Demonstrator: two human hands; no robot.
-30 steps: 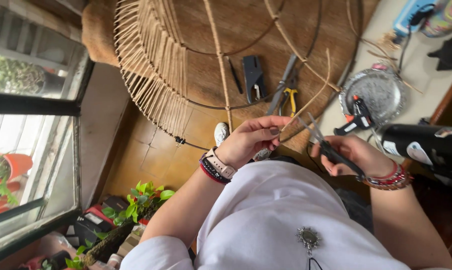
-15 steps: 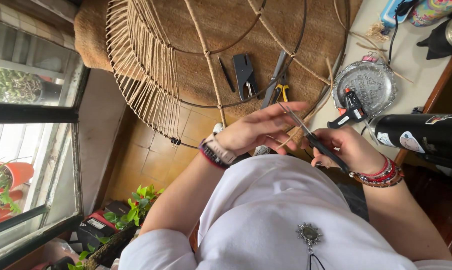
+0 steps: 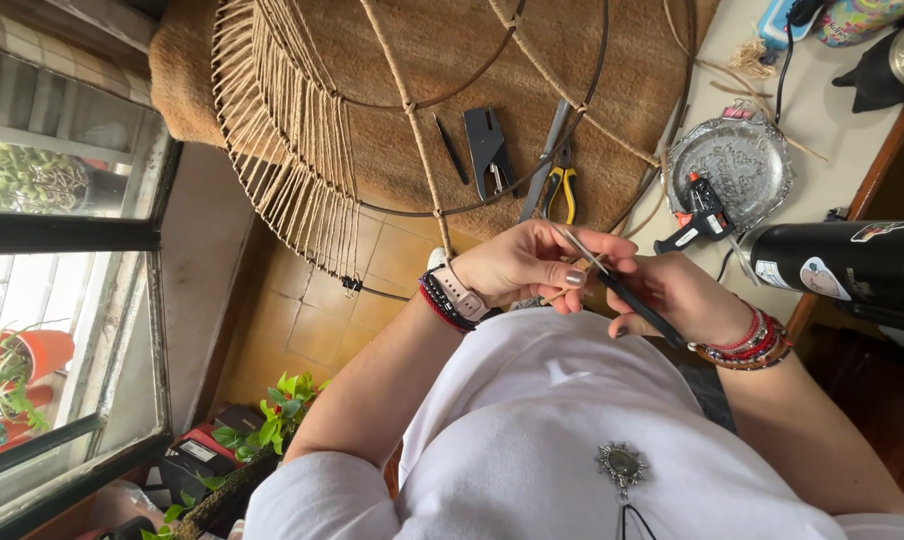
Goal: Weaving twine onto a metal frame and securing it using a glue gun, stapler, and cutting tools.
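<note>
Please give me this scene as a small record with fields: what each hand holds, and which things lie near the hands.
left hand: closed on a thin straw-coloured strand
right hand: holds black-handled scissors, blades pointing toward the left hand
work surface: woven brown mat
on the mat: round wire frame partly wrapped in pale cord, yellow-handled pliers, black hand tool
right of the mat: silver plate, glue gun
near the right hand: black bottle lying on its side
wrists: bracelets on both
</note>
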